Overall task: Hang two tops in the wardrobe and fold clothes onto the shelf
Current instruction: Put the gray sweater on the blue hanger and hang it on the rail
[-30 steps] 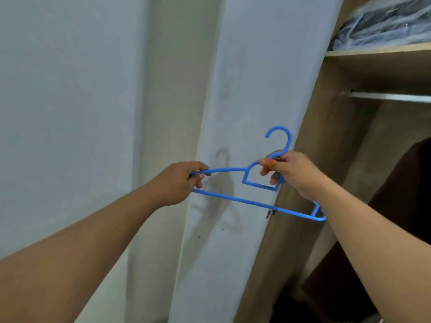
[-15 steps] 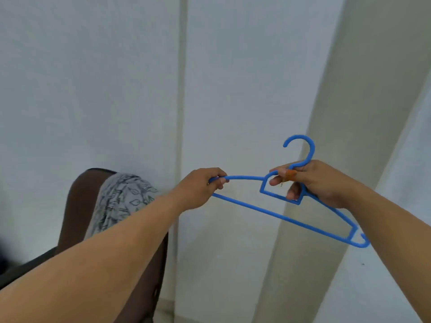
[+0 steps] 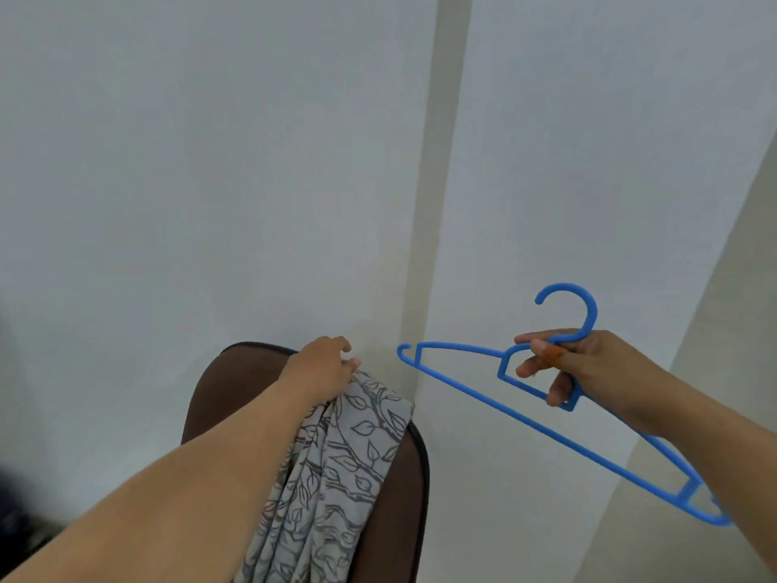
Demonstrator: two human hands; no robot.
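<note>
A grey top with a dark leaf print (image 3: 349,456) hangs over the back of a brown chair (image 3: 218,397) at the lower middle. My left hand (image 3: 319,363) is at the top edge of the top, fingers loosely curled and touching the cloth. I cannot see a firm grip. My right hand (image 3: 588,363) grips a blue plastic hanger (image 3: 592,307) at its neck, just below the hook. The hanger slants down to the right, and its left tip hangs free in the air beside the chair.
White walls fill the view, with a cream strip (image 3: 437,204) running down the corner behind the chair. A cream panel (image 3: 714,372) stands at the right edge. The wardrobe is out of view.
My view has swung left, away from the wardrobe. My left hand let go of the hanger's end and dropped to the top on the chair. My right hand still holds the hanger.
</note>
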